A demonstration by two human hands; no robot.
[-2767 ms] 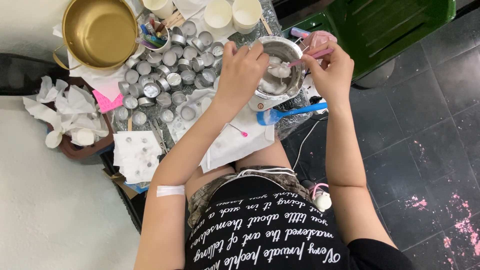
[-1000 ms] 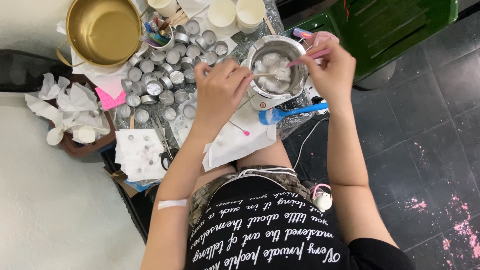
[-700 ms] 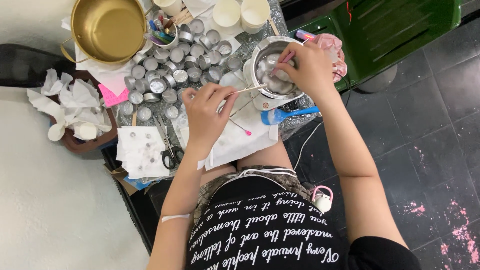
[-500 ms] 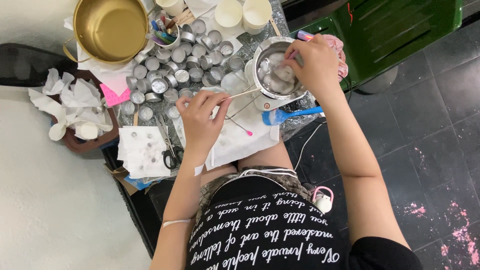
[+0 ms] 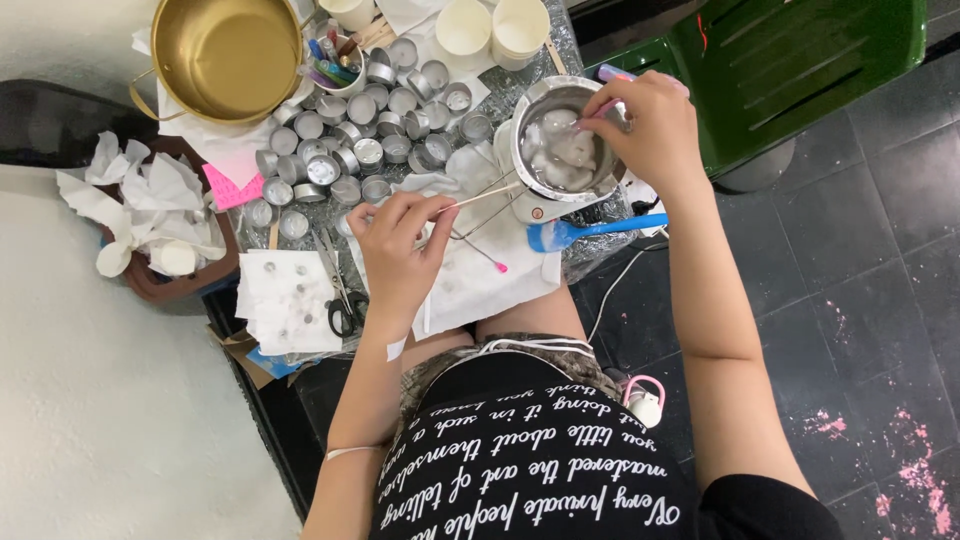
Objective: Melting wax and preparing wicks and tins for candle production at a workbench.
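Observation:
A small steel melting pot (image 5: 528, 112) holds white wax lumps (image 5: 566, 155) and sits on a white base. My right hand (image 5: 645, 125) hovers over its right rim, pinching a thin pink stick (image 5: 600, 108) that reaches into the pot. My left hand (image 5: 398, 245) is over the white cloth (image 5: 480, 285), left of the pot, gripping a thin wooden stick (image 5: 478, 195) that points toward the pot. A pink-headed pin (image 5: 492, 261) lies on the cloth beside it.
Several small metal candle cups (image 5: 345, 140) crowd the table behind my left hand. A brass pot (image 5: 222, 55) stands far left, white paper cups (image 5: 495, 25) at the back. Scissors (image 5: 340, 300), a blue spatula (image 5: 590, 230), crumpled tissues (image 5: 140, 205) and a green chair (image 5: 800, 60) are around.
My left hand drew back from the pot toward me with the wooden stick. My right hand dipped over the pot and then lifted to its right rim, still holding the pink stick.

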